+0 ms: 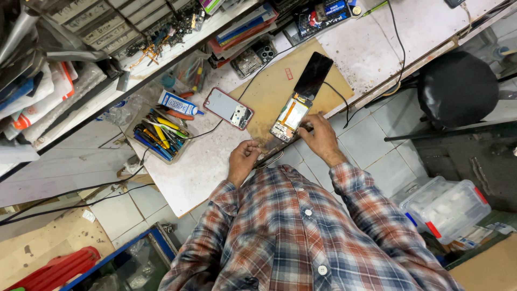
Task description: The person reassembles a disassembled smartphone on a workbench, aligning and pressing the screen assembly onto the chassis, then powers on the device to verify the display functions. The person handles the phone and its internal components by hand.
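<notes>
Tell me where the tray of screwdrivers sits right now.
In the head view, the tray of screwdrivers sits on the white workbench left of the red-rimmed phone back, beyond the left hand, beside the shelf edge.

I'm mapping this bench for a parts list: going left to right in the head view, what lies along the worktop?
Tray of tools → red-edged phone back → left hand → opened phone → right hand → black stool.

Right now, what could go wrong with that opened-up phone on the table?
The opened phone lies near the table's front edge, so a nudge from the right hand touching it might knock it to the tiled floor. Its black screen sits folded out and exposed, so it could perhaps crack. The black cable beside it might snag the fingers.
</notes>
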